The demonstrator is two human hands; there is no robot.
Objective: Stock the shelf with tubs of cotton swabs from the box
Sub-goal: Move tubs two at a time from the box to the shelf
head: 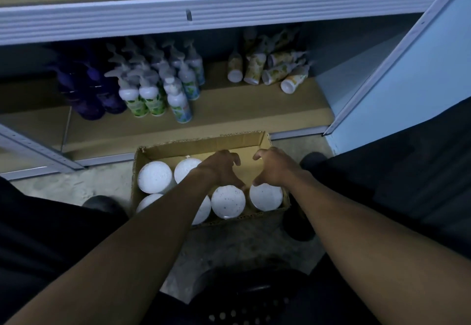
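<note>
Left hand (224, 169) and right hand (274, 168), fingers loosely curled and empty, hover over the box (204, 143); tubs (228, 201) stand inside. Grip one tub squarely per hand, lift straight, then fill the far shelf (229, 110).

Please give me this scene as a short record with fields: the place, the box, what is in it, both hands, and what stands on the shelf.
place: floor in front of a low shelf
box: open cardboard box on the floor
contents: six white-topped tubs visible, e.g. tub; far right part of the box bare
left hand: inside the box, fingers curled, holding nothing visible
right hand: inside the box, fingers curled, thumb near a tub
shelf items: purple bottles, white pump bottles, yellow-patterned bottles, some lying down
tubs on shelf: none seen
</note>
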